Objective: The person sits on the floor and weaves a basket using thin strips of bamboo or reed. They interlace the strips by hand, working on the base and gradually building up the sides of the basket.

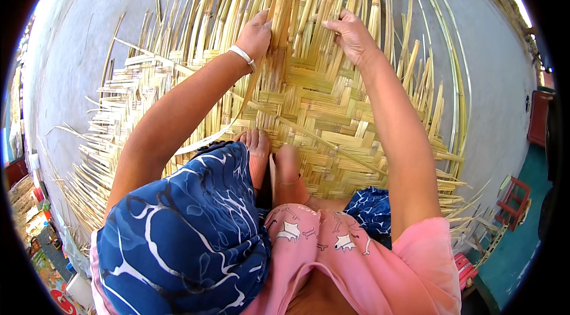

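Note:
A half-woven mat (pixel 329 110) of flat, split bamboo strips lies on the floor in front of me, partly under my feet. Long unwoven bamboo strips (pixel 205 9) fan out from its far side. My left hand (pixel 255 36), with a pale bangle (pixel 242 57) at the wrist, is closed around strips at the far middle, its fingertips partly hidden. Right of it, my right hand (pixel 354 37) is closed with thumb and fingers pinched on other upright strips. Between the two hands several brownish strips (pixel 281 30) stand close together.
My bare feet (pixel 256 144) rest at the mat's near middle. Loose strip ends stick out around the mat over the grey floor (pixel 77 36). Long thin green strips (pixel 454 59) curve along the right. A small red-brown chair (pixel 513 202) stands at the far right.

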The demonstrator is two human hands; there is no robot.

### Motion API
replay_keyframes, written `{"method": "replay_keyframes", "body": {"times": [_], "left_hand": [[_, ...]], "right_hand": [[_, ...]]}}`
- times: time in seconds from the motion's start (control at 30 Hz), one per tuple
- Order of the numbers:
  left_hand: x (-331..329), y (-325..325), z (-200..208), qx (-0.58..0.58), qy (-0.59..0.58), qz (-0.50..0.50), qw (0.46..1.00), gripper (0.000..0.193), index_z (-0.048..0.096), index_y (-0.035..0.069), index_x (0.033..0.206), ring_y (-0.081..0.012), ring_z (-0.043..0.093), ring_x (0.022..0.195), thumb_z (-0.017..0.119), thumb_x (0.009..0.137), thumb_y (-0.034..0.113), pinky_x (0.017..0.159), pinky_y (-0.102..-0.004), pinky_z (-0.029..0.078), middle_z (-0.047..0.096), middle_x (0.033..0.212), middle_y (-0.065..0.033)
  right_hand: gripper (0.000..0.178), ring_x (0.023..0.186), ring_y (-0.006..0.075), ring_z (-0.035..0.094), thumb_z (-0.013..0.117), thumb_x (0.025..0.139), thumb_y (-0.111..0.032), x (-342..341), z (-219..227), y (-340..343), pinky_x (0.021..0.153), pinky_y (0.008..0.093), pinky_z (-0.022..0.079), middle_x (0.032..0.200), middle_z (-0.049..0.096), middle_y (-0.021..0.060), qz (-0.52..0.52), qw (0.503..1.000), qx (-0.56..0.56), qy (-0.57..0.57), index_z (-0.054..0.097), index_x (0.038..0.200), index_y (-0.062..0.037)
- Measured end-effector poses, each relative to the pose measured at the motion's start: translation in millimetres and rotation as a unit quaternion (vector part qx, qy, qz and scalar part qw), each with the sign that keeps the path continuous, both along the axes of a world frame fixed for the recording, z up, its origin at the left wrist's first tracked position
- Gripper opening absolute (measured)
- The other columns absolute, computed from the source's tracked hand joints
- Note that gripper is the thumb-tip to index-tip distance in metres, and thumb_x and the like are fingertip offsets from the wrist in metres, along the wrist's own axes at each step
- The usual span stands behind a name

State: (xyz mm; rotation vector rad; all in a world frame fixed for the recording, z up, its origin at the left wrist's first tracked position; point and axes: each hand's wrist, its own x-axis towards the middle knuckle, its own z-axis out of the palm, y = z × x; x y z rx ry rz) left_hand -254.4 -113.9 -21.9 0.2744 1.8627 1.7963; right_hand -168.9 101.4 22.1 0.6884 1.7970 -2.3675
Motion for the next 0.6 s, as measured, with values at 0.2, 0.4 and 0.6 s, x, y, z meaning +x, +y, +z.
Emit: {"method": "replay_keyframes", "body": {"times": [0.2, 0.4, 0.6], "left_hand": [[12.1, 5.7, 75.7, -0.091, -0.082, -0.177, 0.977, 0.035, 0.05, 0.009, 0.129, -0.015, 0.065, 0.083, 0.036, 0.097, 0.011, 0.072, -0.0273, 0.054, 0.065, 0.096, -0.0094], [-14.5, 0.1, 80.1, -0.216, -0.021, -0.266, 0.939, 0.03, 0.06, 0.007, 0.117, -0.0132, 0.066, 0.071, 0.05, 0.093, 0.023, 0.058, -0.0282, 0.055, 0.067, 0.084, -0.0085], [-44.5, -3.8, 84.0, -0.315, 0.09, -0.308, 0.893, 0.028, 0.063, -0.006, 0.096, -0.0174, 0.066, 0.061, 0.06, 0.085, 0.02, 0.057, -0.0267, 0.055, 0.068, 0.076, -0.0128]], "right_hand": [[0.018, 0.097, 0.0177, 0.05, 0.066, 0.079, -0.013, -9.7, 19.3, 12.7, 0.092, 0.0381, 0.036, 0.1, 0.059, 0.0049, -0.026, 0.995, -0.073, 0.066, 0.057, 0.094, -0.0083], [0.02, 0.088, 0.0155, 0.056, 0.062, 0.083, -0.009, 2.1, 37.5, 11.2, 0.078, 0.0337, 0.048, 0.093, 0.061, 0.0047, -0.09, 0.967, -0.172, 0.162, 0.059, 0.103, -0.0062], [0.018, 0.074, 0.0156, 0.06, 0.06, 0.086, -0.004, 49.8, 3.9, 14.6, 0.065, 0.0275, 0.053, 0.089, 0.06, 0.0056, -0.258, 0.951, -0.12, 0.119, 0.059, 0.104, -0.0049]]}}
